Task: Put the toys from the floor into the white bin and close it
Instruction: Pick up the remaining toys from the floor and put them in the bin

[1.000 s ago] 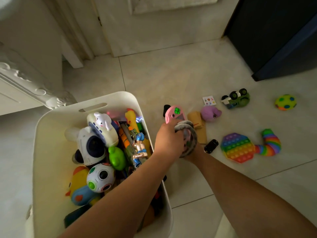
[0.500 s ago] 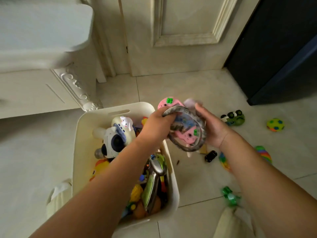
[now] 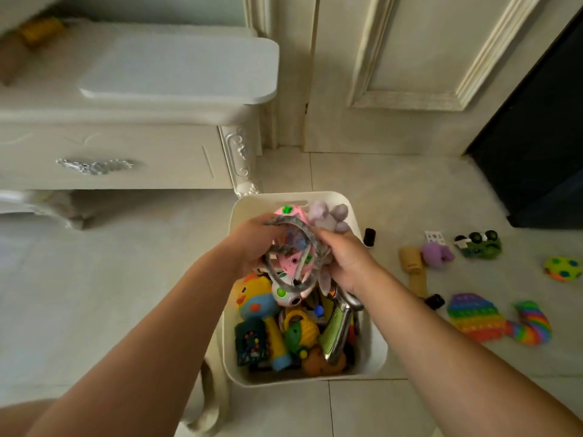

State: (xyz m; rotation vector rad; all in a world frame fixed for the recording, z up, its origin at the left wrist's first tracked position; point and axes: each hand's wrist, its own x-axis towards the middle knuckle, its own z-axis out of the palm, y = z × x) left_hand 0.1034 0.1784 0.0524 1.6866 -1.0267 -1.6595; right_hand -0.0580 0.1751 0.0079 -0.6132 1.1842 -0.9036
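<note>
The white bin (image 3: 375, 351) stands on the tiled floor, full of toys, among them a yellow duck (image 3: 252, 291). Both hands hover over it. My left hand (image 3: 252, 244) grips a grey ring (image 3: 293, 222) and a pink toy (image 3: 288, 212). My right hand (image 3: 344, 260) holds the other side of the ring together with a lilac plush (image 3: 329, 216). On the floor to the right lie a rainbow pop-it (image 3: 473, 316), a rainbow slug (image 3: 533, 323), a purple toy (image 3: 437, 252), a green car (image 3: 478, 242), a spotted ball (image 3: 563, 268) and a tan toy (image 3: 413, 269).
A white dresser (image 3: 126, 146) with a silver handle stands at the left, close to the bin's far corner. A cream door (image 3: 410, 74) is behind. Dark furniture (image 3: 542, 152) fills the right. Two small black pieces (image 3: 369, 236) (image 3: 434, 300) and a sticker sheet (image 3: 435, 238) lie on the floor.
Both hands have carried the ring, pink toy and plush from the floor beside the bin to above its far end. The view has tilted up, showing the dresser.
</note>
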